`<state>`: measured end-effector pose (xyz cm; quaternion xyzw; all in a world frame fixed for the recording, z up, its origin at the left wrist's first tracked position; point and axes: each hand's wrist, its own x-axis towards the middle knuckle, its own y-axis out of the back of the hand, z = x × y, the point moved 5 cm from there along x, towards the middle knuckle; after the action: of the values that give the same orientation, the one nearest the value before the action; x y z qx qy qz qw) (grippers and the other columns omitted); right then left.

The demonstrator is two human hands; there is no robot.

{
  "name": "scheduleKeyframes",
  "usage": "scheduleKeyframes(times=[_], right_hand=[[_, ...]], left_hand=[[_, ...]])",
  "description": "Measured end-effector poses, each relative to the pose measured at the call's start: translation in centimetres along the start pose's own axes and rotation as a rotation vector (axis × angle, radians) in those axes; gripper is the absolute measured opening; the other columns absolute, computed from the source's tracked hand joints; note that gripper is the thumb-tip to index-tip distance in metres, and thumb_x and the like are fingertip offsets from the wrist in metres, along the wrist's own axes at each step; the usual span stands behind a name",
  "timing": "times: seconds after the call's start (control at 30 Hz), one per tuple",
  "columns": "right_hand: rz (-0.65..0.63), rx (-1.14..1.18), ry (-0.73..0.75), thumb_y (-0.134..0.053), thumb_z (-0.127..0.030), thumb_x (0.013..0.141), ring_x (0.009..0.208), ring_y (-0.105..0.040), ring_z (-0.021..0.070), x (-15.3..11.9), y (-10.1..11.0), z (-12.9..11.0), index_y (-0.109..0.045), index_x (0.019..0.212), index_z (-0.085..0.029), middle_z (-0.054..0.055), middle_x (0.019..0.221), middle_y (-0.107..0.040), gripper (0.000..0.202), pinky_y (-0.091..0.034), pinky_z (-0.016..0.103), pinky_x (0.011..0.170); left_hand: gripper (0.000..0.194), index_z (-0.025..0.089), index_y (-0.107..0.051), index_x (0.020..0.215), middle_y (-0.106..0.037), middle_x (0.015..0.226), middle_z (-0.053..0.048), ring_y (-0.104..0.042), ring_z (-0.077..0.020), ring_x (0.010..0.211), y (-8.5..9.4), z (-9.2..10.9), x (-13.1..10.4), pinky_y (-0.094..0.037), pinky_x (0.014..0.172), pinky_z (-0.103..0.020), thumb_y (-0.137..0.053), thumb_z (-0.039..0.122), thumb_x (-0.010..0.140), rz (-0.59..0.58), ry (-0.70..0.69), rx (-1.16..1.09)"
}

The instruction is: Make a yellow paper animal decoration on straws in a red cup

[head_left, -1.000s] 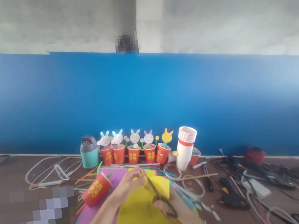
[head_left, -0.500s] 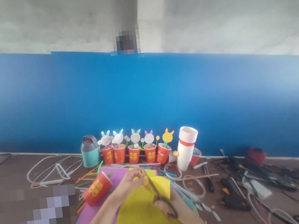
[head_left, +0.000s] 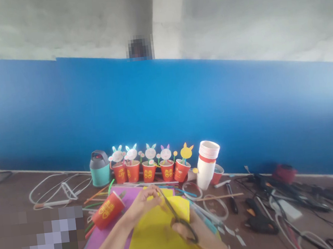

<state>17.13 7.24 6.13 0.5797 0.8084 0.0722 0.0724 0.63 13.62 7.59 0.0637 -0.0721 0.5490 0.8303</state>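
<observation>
My right hand (head_left: pixel 185 228) is closed around a pair of dark-handled scissors (head_left: pixel 178 217), whose blades point up and left. At the blade tips, my left hand (head_left: pixel 148 197) is closed in a pinch; what sits between its fingertips is too small to make out. Beneath both hands lies a large yellow sheet of paper (head_left: pixel 157 240), with a brighter yellow piece (head_left: pixel 181 207) beside the blades. A purple sheet (head_left: pixel 98 248) shows underneath on the left. A red paper cup (head_left: pixel 108 210) lies tilted on its side, left of my left forearm.
Along the blue partition (head_left: pixel 164 101) stand several red cups with paper rabbit figures (head_left: pixel 167 170), a teal-grey container (head_left: pixel 100 173) and a stack of white cups (head_left: pixel 207 167). At right lie a black glue gun (head_left: pixel 261 221), a cutter knife (head_left: pixel 232 199), cables and paper scraps (head_left: pixel 229 230). A person's blurred head shows above the partition.
Both hands and the scissors stay almost exactly where they were. The blurred head above the partition has shifted slightly left.
</observation>
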Motion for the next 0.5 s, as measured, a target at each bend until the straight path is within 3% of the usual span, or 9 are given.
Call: scheduleKeyframes(times=[0.3, 0.5], right_hand=[[0.03, -0.045, -0.026, -0.061, -0.025, 0.071, 0.046, -0.033, 0.0099, 0.11, -0.18, 0.08, -0.063, 0.067, -0.02, -0.005, 0.049, -0.043, 0.007, -0.027, 0.023, 0.044], [0.057, -0.04, -0.025, -0.062, -0.024, 0.066, 0.049, -0.037, 0.0109, 0.01, 0.06, -0.12, -0.061, 0.067, -0.02, -0.004, 0.054, -0.047, 0.004, -0.03, 0.023, 0.045]], left_hand=[[0.026, 0.018, -0.062, 0.062, -0.06, 0.099, -0.005, -0.053, -0.0247, 0.098, 0.08, -0.47, 0.13, -0.035, 0.095, -0.036, -0.073, 0.04, 0.072, -0.015, -0.001, 0.005], [0.029, 0.019, -0.062, 0.061, -0.061, 0.104, -0.007, -0.052, -0.0274, 0.104, 0.3, 0.06, -0.03, -0.033, 0.099, -0.038, -0.074, 0.044, 0.07, 0.0, -0.008, 0.046]])
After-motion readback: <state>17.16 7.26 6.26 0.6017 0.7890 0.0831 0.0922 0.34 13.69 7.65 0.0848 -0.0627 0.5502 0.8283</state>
